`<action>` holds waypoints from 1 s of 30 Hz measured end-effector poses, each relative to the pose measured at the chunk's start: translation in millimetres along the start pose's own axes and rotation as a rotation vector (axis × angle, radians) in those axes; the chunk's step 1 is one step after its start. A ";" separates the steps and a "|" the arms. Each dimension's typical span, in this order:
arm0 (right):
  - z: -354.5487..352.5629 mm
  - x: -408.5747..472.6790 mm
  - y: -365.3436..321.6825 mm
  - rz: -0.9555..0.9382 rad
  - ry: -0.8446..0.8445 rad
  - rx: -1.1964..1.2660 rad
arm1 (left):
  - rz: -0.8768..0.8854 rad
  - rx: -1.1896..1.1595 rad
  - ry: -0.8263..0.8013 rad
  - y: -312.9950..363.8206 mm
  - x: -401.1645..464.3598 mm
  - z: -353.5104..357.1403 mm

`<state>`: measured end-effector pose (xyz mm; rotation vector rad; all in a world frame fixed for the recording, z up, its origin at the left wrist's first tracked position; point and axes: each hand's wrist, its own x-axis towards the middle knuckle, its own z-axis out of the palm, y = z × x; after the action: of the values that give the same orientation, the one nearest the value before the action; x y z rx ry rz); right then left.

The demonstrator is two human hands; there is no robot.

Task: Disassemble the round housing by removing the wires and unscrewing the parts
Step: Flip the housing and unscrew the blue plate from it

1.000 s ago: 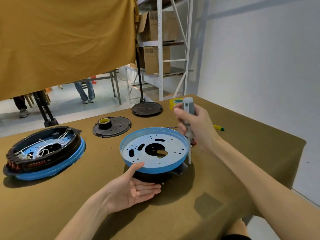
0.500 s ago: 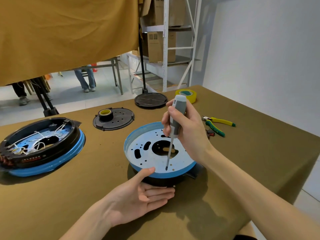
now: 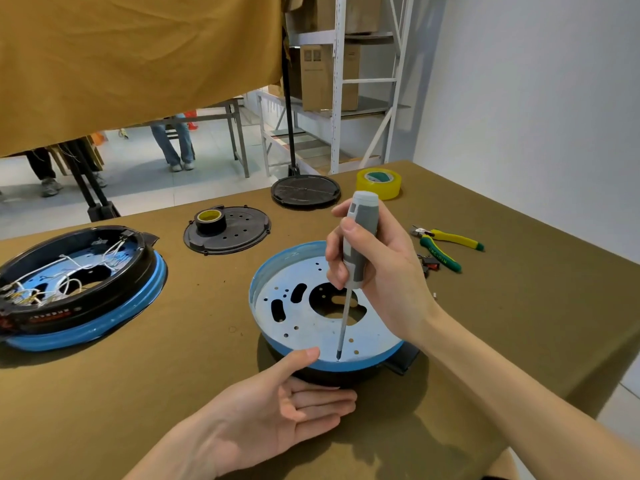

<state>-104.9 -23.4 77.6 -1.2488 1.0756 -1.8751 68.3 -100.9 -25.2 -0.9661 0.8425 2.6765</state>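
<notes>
The round housing [image 3: 311, 327] sits inverted near the front of the bench [image 3: 173, 393] — blue rim up, black body beneath. The right hand [image 3: 377, 268] grips a grey screwdriver [image 3: 360, 244] upright, its tip set on the perforated plate close to the near rim. The left hand [image 3: 277, 407] lies palm up with fingers straight, holding nothing — thumb against the blue rim. A second housing [image 3: 79, 289] with white wires stands well apart at left. Yellow-handled pliers [image 3: 446, 245] lie to the right.

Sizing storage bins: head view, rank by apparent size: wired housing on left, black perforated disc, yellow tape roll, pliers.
1. wired housing, largest.
2. black perforated disc.
3. pliers.
4. yellow tape roll, though it sits farthest from the camera, so 3 and 4 are unsure.
</notes>
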 end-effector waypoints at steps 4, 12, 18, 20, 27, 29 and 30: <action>1.0 -2.3 0.1 -0.020 -0.033 -0.020 | -0.010 -0.014 0.000 1.1 0.0 0.6; 5.3 -3.5 0.5 -0.029 -0.030 -0.025 | 0.011 -0.030 0.015 0.2 -3.3 4.7; 8.6 -4.6 2.0 -0.043 -0.044 -0.054 | 0.014 -0.021 0.044 0.0 -5.0 8.3; 8.8 -5.6 2.3 -0.046 -0.041 -0.059 | 0.018 -0.018 0.050 -0.1 -5.6 8.9; 11.8 -7.5 1.6 -0.075 -0.040 -0.080 | 0.028 0.000 0.058 -0.8 -7.1 11.3; 13.0 -8.0 1.0 -0.074 -0.042 -0.083 | 0.029 0.006 0.065 -0.9 -7.3 11.4; 13.3 -8.4 0.8 -0.074 -0.043 -0.087 | 0.030 0.007 0.069 -0.8 -7.1 11.7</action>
<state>-89.5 -20.4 76.3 -1.3892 1.1120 -1.8649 67.8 -93.4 -13.7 -1.0581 0.8864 2.6767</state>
